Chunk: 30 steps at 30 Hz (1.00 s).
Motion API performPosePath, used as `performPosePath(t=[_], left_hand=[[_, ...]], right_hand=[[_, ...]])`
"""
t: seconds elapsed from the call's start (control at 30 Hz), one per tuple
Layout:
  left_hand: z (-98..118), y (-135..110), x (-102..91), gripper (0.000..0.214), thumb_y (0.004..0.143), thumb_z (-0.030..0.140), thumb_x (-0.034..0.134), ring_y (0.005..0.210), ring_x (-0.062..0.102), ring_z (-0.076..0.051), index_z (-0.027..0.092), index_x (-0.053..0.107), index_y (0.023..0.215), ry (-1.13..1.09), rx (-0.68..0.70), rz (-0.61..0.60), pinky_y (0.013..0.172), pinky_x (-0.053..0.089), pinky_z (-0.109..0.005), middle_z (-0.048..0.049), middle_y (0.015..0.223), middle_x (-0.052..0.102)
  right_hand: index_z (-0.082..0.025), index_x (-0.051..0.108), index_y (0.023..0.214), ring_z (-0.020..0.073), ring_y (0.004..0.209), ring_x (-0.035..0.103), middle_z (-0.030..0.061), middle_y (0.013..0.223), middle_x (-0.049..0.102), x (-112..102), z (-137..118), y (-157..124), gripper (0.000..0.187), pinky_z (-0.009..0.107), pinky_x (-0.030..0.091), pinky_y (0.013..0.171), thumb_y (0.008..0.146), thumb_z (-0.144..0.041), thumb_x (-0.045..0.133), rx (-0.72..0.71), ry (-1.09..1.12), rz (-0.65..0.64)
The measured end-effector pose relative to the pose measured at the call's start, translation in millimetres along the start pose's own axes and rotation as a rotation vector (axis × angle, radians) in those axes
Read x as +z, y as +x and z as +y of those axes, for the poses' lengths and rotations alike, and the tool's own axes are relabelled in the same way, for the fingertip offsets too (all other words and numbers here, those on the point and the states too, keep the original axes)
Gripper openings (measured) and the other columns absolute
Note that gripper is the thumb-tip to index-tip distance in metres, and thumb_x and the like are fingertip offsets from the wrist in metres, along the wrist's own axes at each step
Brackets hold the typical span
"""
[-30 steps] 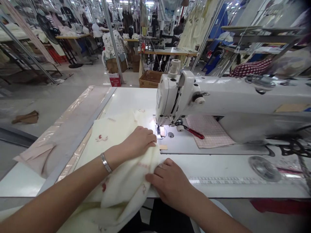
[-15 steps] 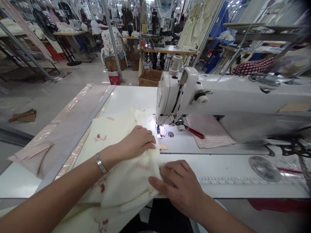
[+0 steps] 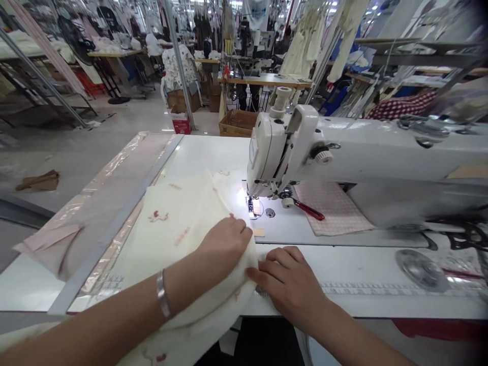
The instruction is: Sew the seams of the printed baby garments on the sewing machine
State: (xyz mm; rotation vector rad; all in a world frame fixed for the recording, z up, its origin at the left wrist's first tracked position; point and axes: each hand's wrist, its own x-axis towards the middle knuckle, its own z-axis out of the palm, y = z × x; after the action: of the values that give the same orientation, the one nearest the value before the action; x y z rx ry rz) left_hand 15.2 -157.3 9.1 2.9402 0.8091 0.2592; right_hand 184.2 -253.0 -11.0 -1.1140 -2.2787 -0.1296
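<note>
Cream fabric (image 3: 190, 203) printed with small reddish motifs lies left of the needle and drapes over the table's front edge. On its right part, my left hand (image 3: 224, 244) is closed, fingers curled over the cloth near the edge. My right hand (image 3: 293, 284) pinches the fabric's right edge between thumb and fingers, close to the table's front. The white sewing machine (image 3: 282, 152) stands just beyond my hands. Its presser foot (image 3: 250, 207) is lit and sits apart from the cream fabric.
Red-handled snips (image 3: 309, 209) and pink checked cloth (image 3: 331, 208) lie under the machine arm. A printed ruler (image 3: 366, 288) runs along the table front. Plastic-covered pink fabric (image 3: 118, 178) covers the table's left side. Behind stands a cardboard box (image 3: 238, 123).
My left hand has drawn back toward me, from flat beside the needle to curled on the cloth. The fabric's right edge has shifted slightly; my right hand stays at it.
</note>
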Motion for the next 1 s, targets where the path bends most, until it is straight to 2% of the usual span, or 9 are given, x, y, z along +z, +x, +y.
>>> performPosePath(t=[0.1, 0.17, 0.27, 0.4, 0.57, 0.8, 0.9, 1.0], left_hand=[[0.4, -16.8, 7.8, 0.027, 0.094, 0.023, 0.044, 0.117, 0.048, -0.029, 0.010, 0.051, 0.116, -0.017, 0.005, 0.078, 0.097, 0.040, -0.047, -0.0174, 0.125, 0.054], [-8.7, -18.0, 9.5, 0.034, 0.097, 0.030, 0.041, 0.125, 0.043, -0.030, 0.011, 0.046, 0.125, -0.042, 0.027, 0.065, 0.102, 0.035, -0.052, -0.0172, 0.134, 0.048], [-26.8, -5.5, 6.4, 0.036, 0.097, 0.035, 0.042, 0.125, 0.044, -0.030, 0.013, 0.047, 0.126, -0.089, 0.020, 0.010, 0.102, 0.034, -0.054, -0.0146, 0.134, 0.048], [-41.9, 12.3, 2.0, 0.035, 0.096, 0.035, 0.046, 0.125, 0.043, -0.030, 0.015, 0.049, 0.124, -0.114, 0.038, 0.005, 0.101, 0.035, -0.050, -0.0123, 0.132, 0.049], [-47.2, 13.5, 6.5, 0.034, 0.095, 0.033, 0.047, 0.121, 0.046, -0.029, 0.015, 0.048, 0.123, -0.137, 0.095, 0.081, 0.100, 0.035, -0.051, -0.0133, 0.128, 0.050], [-49.2, 15.1, 9.8, 0.032, 0.095, 0.032, 0.046, 0.120, 0.045, -0.030, 0.015, 0.049, 0.122, -0.131, 0.111, 0.098, 0.101, 0.033, -0.054, -0.0135, 0.129, 0.050], [-48.4, 16.3, 11.4, 0.019, 0.095, 0.020, 0.044, 0.112, 0.050, -0.025, 0.016, 0.055, 0.110, -0.105, 0.220, 0.137, 0.105, 0.030, -0.052, -0.0092, 0.114, 0.058], [-49.7, 16.6, 14.2, 0.021, 0.092, 0.009, 0.041, 0.094, 0.055, -0.018, 0.015, 0.058, 0.103, -0.132, 0.337, 0.125, 0.099, 0.038, -0.040, -0.0058, 0.098, 0.061]], right_hand=[[-0.017, 0.063, 0.095, 0.0158, 0.078, 0.050, 0.0004, 0.076, 0.067, -1.3, 6.2, 5.5, 0.020, 0.033, 0.030, 0.071, 0.089, -0.005, 0.048, -0.023, -0.035, -0.011], [-0.017, 0.063, 0.092, 0.0156, 0.077, 0.051, 0.0003, 0.075, 0.067, -1.4, 12.4, 11.9, 0.019, 0.033, 0.030, 0.072, 0.090, -0.005, 0.049, -0.046, -0.070, -0.016], [-0.018, 0.063, 0.089, 0.0153, 0.073, 0.049, -0.0001, 0.073, 0.067, -1.2, 24.3, 23.9, 0.019, 0.034, 0.030, 0.071, 0.090, -0.005, 0.048, -0.073, -0.113, -0.020], [-0.018, 0.063, 0.088, 0.0149, 0.071, 0.048, 0.0001, 0.072, 0.066, -0.9, 37.0, 35.1, 0.024, 0.034, 0.030, 0.070, 0.088, -0.003, 0.045, -0.082, -0.139, -0.047], [-0.019, 0.065, 0.089, 0.0147, 0.071, 0.048, 0.0007, 0.072, 0.065, 1.7, 38.5, 34.1, 0.024, 0.034, 0.030, 0.070, 0.086, -0.003, 0.046, -0.072, -0.132, -0.047], [-0.020, 0.065, 0.093, 0.0154, 0.076, 0.051, 0.0032, 0.086, 0.067, 4.2, 37.2, 29.0, 0.024, 0.036, 0.033, 0.075, 0.087, -0.006, 0.047, -0.020, -0.110, -0.056], [-0.019, 0.066, 0.094, 0.0189, 0.086, 0.052, 0.0077, 0.099, 0.067, 4.4, 36.2, 26.8, 0.024, 0.037, 0.035, 0.076, 0.085, -0.005, 0.048, 0.018, -0.113, -0.047], [-0.017, 0.064, 0.099, 0.0196, 0.087, 0.053, 0.0081, 0.103, 0.067, 3.5, 34.6, 25.5, 0.025, 0.038, 0.037, 0.076, 0.083, -0.005, 0.049, 0.007, -0.086, -0.075]])
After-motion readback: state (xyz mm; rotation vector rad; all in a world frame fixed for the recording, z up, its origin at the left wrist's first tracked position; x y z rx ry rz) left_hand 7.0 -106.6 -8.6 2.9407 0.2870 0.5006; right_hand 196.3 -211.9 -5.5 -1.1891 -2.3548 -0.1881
